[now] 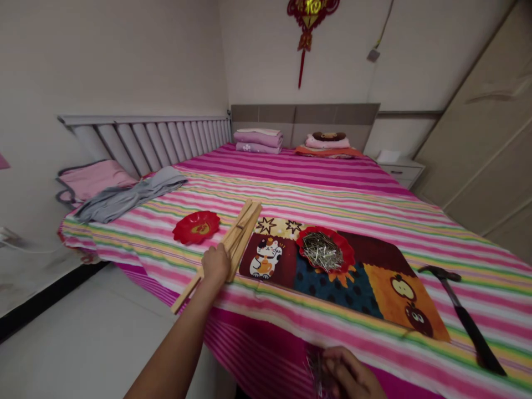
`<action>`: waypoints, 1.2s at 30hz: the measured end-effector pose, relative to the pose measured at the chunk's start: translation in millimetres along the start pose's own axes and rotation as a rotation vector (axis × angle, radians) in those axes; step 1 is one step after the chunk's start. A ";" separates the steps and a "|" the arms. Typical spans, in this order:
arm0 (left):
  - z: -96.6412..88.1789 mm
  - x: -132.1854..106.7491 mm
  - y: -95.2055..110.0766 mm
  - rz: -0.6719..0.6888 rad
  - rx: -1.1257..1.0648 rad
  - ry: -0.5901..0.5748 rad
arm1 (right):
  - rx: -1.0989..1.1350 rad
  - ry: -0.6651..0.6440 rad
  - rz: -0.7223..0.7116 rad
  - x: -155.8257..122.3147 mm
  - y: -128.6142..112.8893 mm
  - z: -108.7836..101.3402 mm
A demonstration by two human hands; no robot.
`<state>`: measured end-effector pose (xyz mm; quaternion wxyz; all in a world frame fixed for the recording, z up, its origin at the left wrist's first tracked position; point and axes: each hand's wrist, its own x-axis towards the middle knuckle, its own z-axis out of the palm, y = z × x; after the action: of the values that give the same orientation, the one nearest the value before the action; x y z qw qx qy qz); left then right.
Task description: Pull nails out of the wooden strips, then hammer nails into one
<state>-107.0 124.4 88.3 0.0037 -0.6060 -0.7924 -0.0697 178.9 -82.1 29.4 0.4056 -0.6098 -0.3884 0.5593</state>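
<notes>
My left hand is closed around a bundle of light wooden slats that lies diagonally on the striped bed, its far end near an empty red plate. My right hand is low at the bed's near edge, fingers curled on a bunch of thin metal nails. A second red plate heaped with nails sits on a colourful cartoon mat between the hands.
A black hammer lies on the bed at the right. Grey clothing and a pink cushion are at the left; folded bedding sits by the headboard. A wardrobe stands right, bare floor at lower left.
</notes>
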 end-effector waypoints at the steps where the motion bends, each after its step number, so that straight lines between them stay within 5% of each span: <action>1: -0.3 0.0 0.9 -0.007 0.008 0.003 | -0.022 0.033 -0.018 -1.8 -2.4 -2.0; 5: 1.1 -5.3 3.2 0.000 0.022 0.037 | -0.155 0.128 -0.038 -4.1 -5.9 -21.5; 9: 20.6 -53.9 4.8 0.374 -0.227 0.136 | -0.368 0.247 -0.181 -4.7 13.7 -45.1; 14: 62.8 -176.7 21.7 1.025 -0.405 -0.353 | -0.740 0.189 -0.228 -3.6 39.2 -54.7; 17: 82.7 -221.9 38.2 1.141 -0.300 -0.476 | -0.986 0.150 -0.205 5.6 44.1 -50.3; 24: 93.7 -222.9 48.1 1.175 -0.251 -0.507 | -1.008 0.009 -0.273 32.3 51.2 -20.6; 28: 92.5 -222.6 36.9 1.185 -0.328 -0.510 | -0.985 -0.021 -0.307 23.9 51.5 -33.2; 32: 90.3 -224.4 31.3 1.170 -0.346 -0.556 | -1.035 -0.052 -0.167 6.5 41.9 -47.4; 36: 88.3 -224.2 32.4 1.166 -0.341 -0.584 | -1.091 -0.150 -0.029 2.4 32.2 -22.5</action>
<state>-9.4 -72.4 -16.0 -0.2692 -0.9208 -0.2820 -0.0137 202.1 -93.1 -0.4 0.0096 -0.6845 -0.6581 0.3134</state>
